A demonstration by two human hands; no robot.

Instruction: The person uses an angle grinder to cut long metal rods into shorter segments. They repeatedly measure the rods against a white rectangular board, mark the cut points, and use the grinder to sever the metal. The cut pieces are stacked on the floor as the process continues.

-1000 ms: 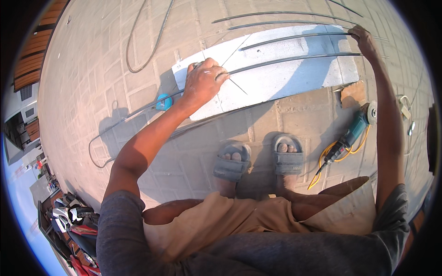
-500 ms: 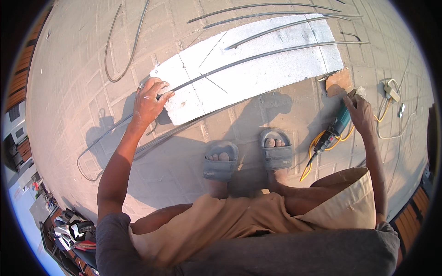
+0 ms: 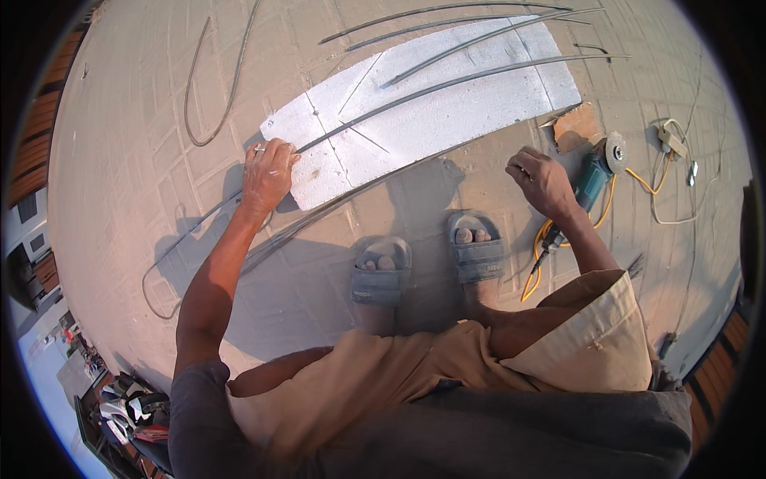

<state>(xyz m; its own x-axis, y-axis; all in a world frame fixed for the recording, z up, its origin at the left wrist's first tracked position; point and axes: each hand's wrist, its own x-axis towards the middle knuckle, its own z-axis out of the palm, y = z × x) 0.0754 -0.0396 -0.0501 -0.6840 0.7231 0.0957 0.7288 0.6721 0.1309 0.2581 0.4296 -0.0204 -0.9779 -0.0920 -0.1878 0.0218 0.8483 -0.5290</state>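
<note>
My left hand (image 3: 269,177) is wrapped round a long steel rod (image 3: 415,97) at the left end of a white slab (image 3: 447,108), which is marked with dark lines. The rod runs slantwise across the slab and past its right end. My right hand (image 3: 544,185) hangs over the paving with curled fingers and nothing visible in them, apart from the tool beside it. That tool is a green angle grinder (image 3: 592,182), lying on the ground with its disc (image 3: 615,152) tilted up.
More rods (image 3: 447,12) lie beyond the slab, and a bent rod (image 3: 191,96) lies far left. Near the grinder are a brown flat piece (image 3: 574,128), a yellow cable (image 3: 530,283) and a socket block (image 3: 672,140). My sandalled feet (image 3: 381,275) stand below the slab.
My right hand has let go of the grinder and moved left. The grinder now rests on the ground with its disc in sight. My left hand stays at the rod, its fingers more closed.
</note>
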